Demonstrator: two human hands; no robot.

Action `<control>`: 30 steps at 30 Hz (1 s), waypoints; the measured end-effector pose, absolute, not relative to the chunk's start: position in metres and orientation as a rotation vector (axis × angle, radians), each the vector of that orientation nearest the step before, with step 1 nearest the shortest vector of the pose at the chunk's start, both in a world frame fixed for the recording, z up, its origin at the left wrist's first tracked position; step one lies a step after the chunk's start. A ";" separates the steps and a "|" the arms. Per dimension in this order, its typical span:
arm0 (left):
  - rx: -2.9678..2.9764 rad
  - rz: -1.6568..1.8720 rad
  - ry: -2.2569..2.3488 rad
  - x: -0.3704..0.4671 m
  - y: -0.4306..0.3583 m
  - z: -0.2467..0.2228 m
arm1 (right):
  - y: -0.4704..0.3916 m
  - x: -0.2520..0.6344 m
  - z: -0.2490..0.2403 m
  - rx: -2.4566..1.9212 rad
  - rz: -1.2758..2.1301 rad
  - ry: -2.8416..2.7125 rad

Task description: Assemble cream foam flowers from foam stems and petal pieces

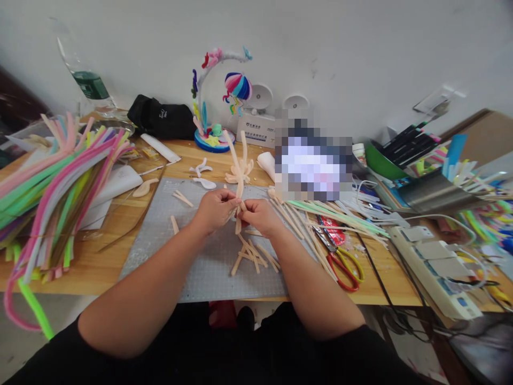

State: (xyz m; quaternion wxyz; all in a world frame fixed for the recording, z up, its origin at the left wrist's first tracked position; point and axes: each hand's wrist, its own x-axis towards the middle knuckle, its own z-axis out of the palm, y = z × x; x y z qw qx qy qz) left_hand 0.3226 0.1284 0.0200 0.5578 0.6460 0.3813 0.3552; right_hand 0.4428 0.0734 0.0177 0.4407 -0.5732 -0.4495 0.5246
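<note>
My left hand (216, 209) and my right hand (257, 215) meet over the grey cutting mat (158, 235), both closed on a bundle of beige fuzzy stems (239, 187). Two stem ends rise above my fingers, and a short end points down below them. Just behind the bundle sits a beige petalled piece (244, 170). Short cut beige stems (250, 256) lie crossed on the mat below my hands. Others (183, 198) rest at its left side. White looped pieces (201, 168) lie behind the mat's back edge.
Colourful stems (76, 187) are heaped at the left. Red and yellow-handled scissors (344, 267), long beige and green stems (340, 219) and a power strip (435, 272) lie right. A decorated arch (200, 80), black pouch (160, 118) and pixelated screen (315, 163) stand behind.
</note>
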 end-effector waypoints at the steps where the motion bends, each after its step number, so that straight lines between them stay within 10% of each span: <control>1: 1.439 0.851 0.886 0.324 0.127 0.020 | 0.073 0.442 0.019 -1.416 1.317 -1.108; 30: 1.031 0.883 0.760 0.328 0.119 0.026 | 0.073 0.427 0.011 -1.166 1.357 -1.009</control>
